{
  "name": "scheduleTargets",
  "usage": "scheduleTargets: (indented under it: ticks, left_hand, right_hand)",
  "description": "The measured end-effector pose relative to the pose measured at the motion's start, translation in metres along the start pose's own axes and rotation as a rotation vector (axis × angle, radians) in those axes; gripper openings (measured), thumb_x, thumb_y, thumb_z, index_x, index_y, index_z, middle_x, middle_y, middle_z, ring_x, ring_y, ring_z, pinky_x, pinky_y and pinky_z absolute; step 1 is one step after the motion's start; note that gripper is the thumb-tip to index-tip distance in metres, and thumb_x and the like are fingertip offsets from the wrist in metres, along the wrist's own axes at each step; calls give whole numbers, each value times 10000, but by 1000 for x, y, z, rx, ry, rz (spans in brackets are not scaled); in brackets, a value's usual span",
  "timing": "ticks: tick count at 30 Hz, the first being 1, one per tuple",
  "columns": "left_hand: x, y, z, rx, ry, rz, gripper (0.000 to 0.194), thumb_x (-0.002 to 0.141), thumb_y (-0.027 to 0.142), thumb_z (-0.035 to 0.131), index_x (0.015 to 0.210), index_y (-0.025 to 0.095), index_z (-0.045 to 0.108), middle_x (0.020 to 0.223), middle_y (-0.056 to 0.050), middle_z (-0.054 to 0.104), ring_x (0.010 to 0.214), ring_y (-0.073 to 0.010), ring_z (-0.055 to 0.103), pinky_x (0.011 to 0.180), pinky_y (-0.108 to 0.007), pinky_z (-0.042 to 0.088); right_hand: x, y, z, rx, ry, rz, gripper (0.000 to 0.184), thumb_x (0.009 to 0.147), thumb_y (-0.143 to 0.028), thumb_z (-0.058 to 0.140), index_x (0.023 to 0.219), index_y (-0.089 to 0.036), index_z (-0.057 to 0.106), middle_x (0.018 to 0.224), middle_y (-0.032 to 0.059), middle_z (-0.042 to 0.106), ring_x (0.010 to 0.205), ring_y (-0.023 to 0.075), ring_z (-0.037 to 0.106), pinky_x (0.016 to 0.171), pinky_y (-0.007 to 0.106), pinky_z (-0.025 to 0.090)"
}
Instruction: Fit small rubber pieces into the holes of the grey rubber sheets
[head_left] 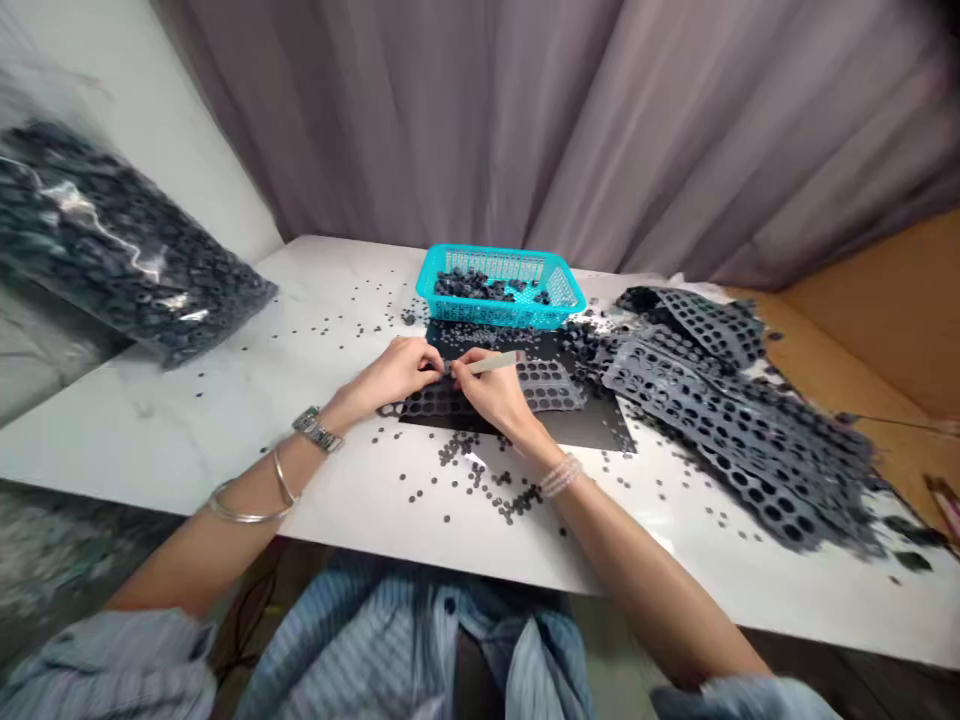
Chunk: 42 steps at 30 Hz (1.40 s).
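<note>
My right hand (pixel 491 390) grips a pale, flat-sided pen-like tool (pixel 496 361), its tip pointing left toward my other fingers. My left hand (pixel 405 375) is closed in a pinch right beside that tip; what it pinches is small, dark and too blurred to name. Under both hands lies a grey perforated sheet (pixel 555 386) with rows of dark round spots. It rests on a black mat (pixel 592 425). Just beyond my hands stands a turquoise plastic basket (pixel 491 308), holding many small dark pieces (pixel 469 284).
Small dark discs (pixel 517 500) are scattered over the white table (pixel 330 290). Grey perforated sheets (pixel 720 430) are piled at the right, beside loose dark pieces (pixel 581 343). A clear bag (pixel 120 245) full of dark pieces stands at the left. A grey curtain (pixel 420 120) hangs behind.
</note>
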<state>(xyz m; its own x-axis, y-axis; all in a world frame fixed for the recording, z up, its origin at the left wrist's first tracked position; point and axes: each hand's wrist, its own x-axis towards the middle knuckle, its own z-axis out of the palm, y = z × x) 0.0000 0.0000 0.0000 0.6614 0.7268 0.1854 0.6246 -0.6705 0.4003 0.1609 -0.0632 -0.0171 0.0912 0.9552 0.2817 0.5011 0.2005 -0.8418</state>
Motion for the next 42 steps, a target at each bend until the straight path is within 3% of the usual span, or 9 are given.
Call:
scheduleTargets:
  ticks: [13,22,26,27,30,32,35,42]
  left_hand:
    - [-1,5,3,76,-12,26,215,767,178,620,953,188,729,770,-22,586,696,-160,527,654,-277,375]
    - [-1,7,8,-37,7,41,135,759,95,590,748,171,700,733,-15,568,691,-149,495,679,-284,358]
    - [-2,2,-20,-398,-146,13,41,738,169,704,757,187,736,674,6,585,620,-117,467,608,-268,331]
    - [-3,-1,-28,-549,-129,-37,48,735,207,735,776,183,742,699,-3,606,630,-112,481,606,-261,340]
    - [-1,-14,-45,-1058,97,-283,123,714,212,786,805,160,721,724,-12,602,610,-79,483,555,-222,357]
    - [1,-20,-45,-1308,161,-408,134,692,127,792,789,140,699,734,-17,595,599,-62,482,502,-188,349]
    - [5,-22,-34,-1521,101,-487,112,712,45,754,775,109,686,764,-43,604,629,-64,511,468,-156,356]
    - [7,-12,-22,-1693,-10,-488,135,797,23,665,904,99,698,818,-63,621,637,-60,521,469,-138,395]
  right_hand:
    - [0,-1,-4,-33,-8,62,190,805,-146,547,629,-182,608,598,17,678,572,148,611,568,235,414]
    - [-1,3,4,-152,35,1,187,823,-170,532,646,-192,589,593,26,659,549,164,592,547,254,389]
    - [0,2,2,-154,30,15,194,816,-172,536,632,-191,596,581,28,656,553,164,596,560,255,398]
    - [0,2,1,-135,22,23,199,816,-182,540,626,-191,597,579,27,658,552,162,596,563,254,403]
    - [0,4,-2,-35,5,52,197,814,-222,550,628,-191,607,582,22,667,549,158,602,555,251,417]
    - [1,8,-3,48,20,77,198,816,-262,548,644,-193,617,581,18,668,553,161,612,549,250,430]
    - [3,14,-5,137,82,108,215,820,-321,539,667,-199,627,596,13,675,585,170,638,575,258,468]
    - [7,21,-7,218,172,149,208,801,-361,547,686,-207,627,637,15,691,631,179,659,625,282,511]
